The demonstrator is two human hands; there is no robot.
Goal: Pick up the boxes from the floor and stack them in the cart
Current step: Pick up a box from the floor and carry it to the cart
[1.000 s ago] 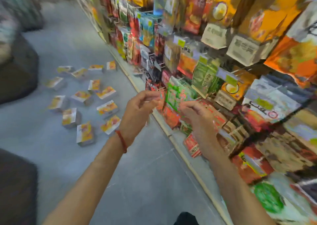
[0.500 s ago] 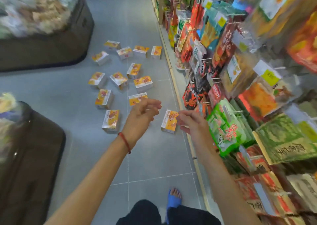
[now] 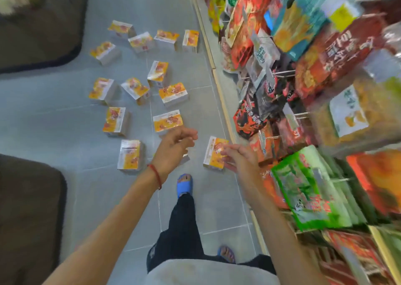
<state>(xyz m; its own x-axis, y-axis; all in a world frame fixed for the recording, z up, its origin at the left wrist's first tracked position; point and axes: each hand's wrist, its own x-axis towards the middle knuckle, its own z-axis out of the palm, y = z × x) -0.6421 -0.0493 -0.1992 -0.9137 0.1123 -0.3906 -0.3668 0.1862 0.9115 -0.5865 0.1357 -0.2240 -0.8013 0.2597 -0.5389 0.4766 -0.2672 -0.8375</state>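
Observation:
Several small yellow-and-white boxes lie scattered on the grey tiled floor (image 3: 54, 115). The nearest box (image 3: 213, 153) lies close to the shelf base. Another box (image 3: 167, 121) lies just beyond my left hand, and a third (image 3: 129, 154) to its left. My left hand (image 3: 173, 149), with a red string on the wrist, hovers above the floor with loosely curled fingers and holds nothing. My right hand (image 3: 238, 159) hangs over the nearest box's right edge, fingers relaxed and empty. No cart is in view.
A tall rack of hanging snack packets (image 3: 303, 89) fills the right side, with its base rail (image 3: 219, 84) along the aisle. Dark display bins stand at the upper left (image 3: 43, 28) and lower left (image 3: 28, 215). My feet in blue sandals (image 3: 184, 184) stand below my hands.
The view has swung from the snack rack down to the floor. Both hands have left the hanging packets and now hover over the boxes, which appear nearer.

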